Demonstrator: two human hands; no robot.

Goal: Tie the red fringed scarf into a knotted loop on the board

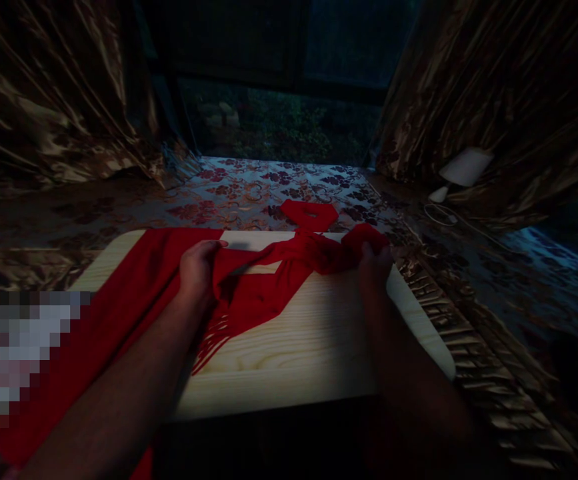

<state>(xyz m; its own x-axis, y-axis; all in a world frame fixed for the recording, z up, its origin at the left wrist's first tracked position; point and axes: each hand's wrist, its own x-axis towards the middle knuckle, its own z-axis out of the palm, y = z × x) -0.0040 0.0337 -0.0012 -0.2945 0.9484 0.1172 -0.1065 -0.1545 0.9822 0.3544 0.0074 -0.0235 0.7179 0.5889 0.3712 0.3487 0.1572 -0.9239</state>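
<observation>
Here's the left hand (196,270), thumb toward the middle, clamped on the red scarf (253,303) over the far left part of the tabletop (319,340). Across to the right hand (375,263), and it looks closed on a thick, bunched part of that same scarf near the far right corner, though shadow hides most of its fingers. Between them the cloth runs in a twisted, knot-like bundle, with bare wood showing through a gap beside the left hand, and the fringe (213,340) hangs toward the near side in loose strands. For good handling here, I'd say a firm but soft grip at both ends, even tension so the bundle doesn't cinch too tight, and fingers well away from those strands, which could snag. Left of it all, a broad red band (119,320) slants down the tabletop, passing beneath the left forearm; whether it joins the held cloth, I can't tell. Just beyond the far edge, a red loop (311,212) lies by the bundle on the flowered cloth (249,177). Farther right stands a small lamp (466,167) with its white cord (439,217), and behind everything, heavy curtains (53,87) frame a dark window (293,120).
</observation>
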